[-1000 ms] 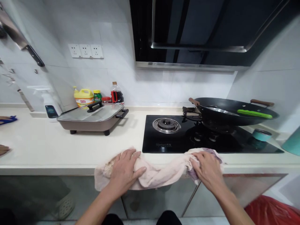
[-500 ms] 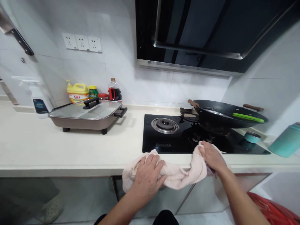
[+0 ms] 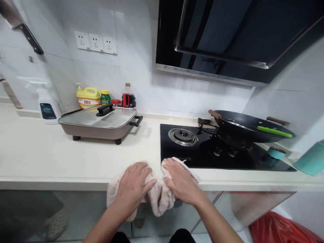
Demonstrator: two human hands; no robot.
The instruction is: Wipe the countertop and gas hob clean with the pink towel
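A pale pink cloth (image 3: 158, 199) hangs partly over the front edge of the counter. My left hand (image 3: 134, 185) presses down on its left part, fingers curled over the fabric. On the other end of the cloth, at the front left corner of the black gas stove (image 3: 205, 148), rests my right hand (image 3: 181, 179), its fingers closed on a fold. Between the hands the cloth sags in a loose loop below the edge. Fingertips of both hands are partly lost in the fabric.
A lidded electric pan (image 3: 101, 125) stands left on the counter (image 3: 32, 152), with bottles behind it and a spray bottle (image 3: 48, 104) beside it. A wok (image 3: 248, 126) with a green-handled utensil sits on the right burner. The range hood (image 3: 215, 37) overhangs the stove.
My right hand has moved left along the stove's front edge with its end of the cloth. My left hand has shifted left too, and the cloth between them is bunched. The view shifted slightly.
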